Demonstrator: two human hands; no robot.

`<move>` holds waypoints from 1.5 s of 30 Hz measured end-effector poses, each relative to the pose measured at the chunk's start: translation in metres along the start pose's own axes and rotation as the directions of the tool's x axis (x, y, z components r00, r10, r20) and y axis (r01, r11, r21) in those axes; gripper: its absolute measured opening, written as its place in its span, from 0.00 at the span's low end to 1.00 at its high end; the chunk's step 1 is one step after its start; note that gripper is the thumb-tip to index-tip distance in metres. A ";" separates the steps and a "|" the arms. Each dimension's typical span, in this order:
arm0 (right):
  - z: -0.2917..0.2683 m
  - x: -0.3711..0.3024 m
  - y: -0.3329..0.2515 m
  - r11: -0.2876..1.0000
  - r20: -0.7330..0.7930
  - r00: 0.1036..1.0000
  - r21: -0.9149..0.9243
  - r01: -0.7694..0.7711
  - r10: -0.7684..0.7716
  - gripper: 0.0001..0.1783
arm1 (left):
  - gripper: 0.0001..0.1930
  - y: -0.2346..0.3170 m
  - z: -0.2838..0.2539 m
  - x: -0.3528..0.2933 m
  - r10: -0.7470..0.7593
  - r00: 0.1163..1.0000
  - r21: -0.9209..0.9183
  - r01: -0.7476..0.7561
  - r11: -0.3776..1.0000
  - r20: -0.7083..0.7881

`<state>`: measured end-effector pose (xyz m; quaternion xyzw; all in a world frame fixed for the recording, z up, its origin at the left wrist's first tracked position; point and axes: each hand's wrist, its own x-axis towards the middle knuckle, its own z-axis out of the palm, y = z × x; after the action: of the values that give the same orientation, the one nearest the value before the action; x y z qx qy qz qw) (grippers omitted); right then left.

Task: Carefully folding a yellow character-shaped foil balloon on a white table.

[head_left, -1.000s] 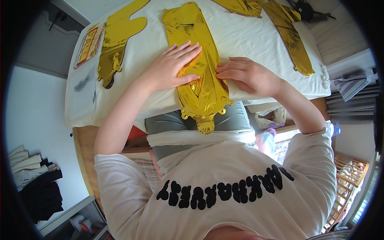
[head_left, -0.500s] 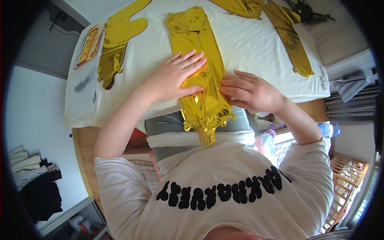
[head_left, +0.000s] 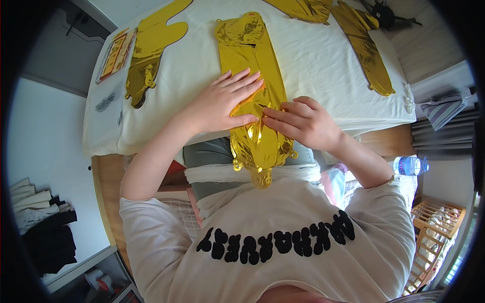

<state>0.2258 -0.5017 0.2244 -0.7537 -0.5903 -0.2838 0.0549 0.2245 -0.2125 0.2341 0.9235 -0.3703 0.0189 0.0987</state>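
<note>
A long, flat gold foil balloon (head_left: 252, 60) lies lengthwise in front of me, over the table's near edge, its narrow tabbed end hanging down to my shirt. My left hand (head_left: 226, 101) rests flat on its left half, fingers spread and thumb pointing right. From the right, my right hand (head_left: 305, 122) reaches over the foil with two fingers stretched onto its wrinkled middle, close to the left thumb. The other fingers of that hand are bent, and its thumb is hidden. The foil below both hands is creased and shiny.
More flat gold foil balloons lie on the white-covered table: one at left (head_left: 146, 55), one at right (head_left: 361, 48), one at the far edge (head_left: 303, 9). Printed packaging (head_left: 117, 54) lies far left, a black object (head_left: 384, 14) far right. A blue-capped bottle (head_left: 410, 165) stands at right.
My right hand has moved left from the balloon's right edge onto its middle. The balloon has slid slightly toward me. My left hand stays flat, a little lower.
</note>
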 end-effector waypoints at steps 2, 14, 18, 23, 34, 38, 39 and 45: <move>-0.001 0.001 0.000 1.000 -0.005 1.000 0.028 -0.005 0.005 0.21 | 0.45 -0.001 -0.003 0.000 -0.005 1.000 -0.014 0.005 1.000 0.008; -0.002 -0.001 0.004 0.993 0.005 1.000 0.112 -0.026 0.026 0.22 | 0.64 -0.006 -0.026 -0.027 0.202 0.972 -0.200 -0.223 0.954 -0.119; -0.005 0.000 0.003 0.991 0.004 1.000 0.133 -0.028 0.027 0.22 | 0.48 0.040 -0.011 -0.034 0.142 0.989 0.151 -0.147 0.978 0.043; -0.007 0.002 0.004 0.980 -0.003 0.998 0.191 -0.054 0.056 0.22 | 0.34 0.045 0.006 -0.031 0.098 0.991 0.121 -0.087 0.989 -0.088; -0.007 -0.001 0.008 0.954 -0.043 0.995 0.291 -0.071 0.087 0.31 | 0.27 0.041 0.012 -0.027 0.079 0.989 -0.017 -0.082 0.996 -0.128; -0.008 -0.003 0.007 0.918 -0.033 0.986 0.372 -0.140 0.164 0.32 | 0.26 0.042 0.009 -0.027 0.071 0.987 -0.023 -0.074 0.997 -0.141; -0.006 -0.005 0.006 0.915 -0.043 0.983 0.376 -0.149 0.178 0.31 | 0.24 0.043 0.009 -0.026 0.068 0.988 -0.013 -0.070 0.997 -0.141; 0.001 -0.011 0.006 0.864 -0.064 0.968 0.468 -0.187 0.244 0.24 | 0.22 0.044 0.009 -0.026 0.054 0.984 -0.037 -0.062 0.997 -0.170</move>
<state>0.2306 -0.5124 0.2199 -0.7619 -0.5480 -0.1737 0.2984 0.1757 -0.2277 0.2297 0.9051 -0.3876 0.0921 0.1485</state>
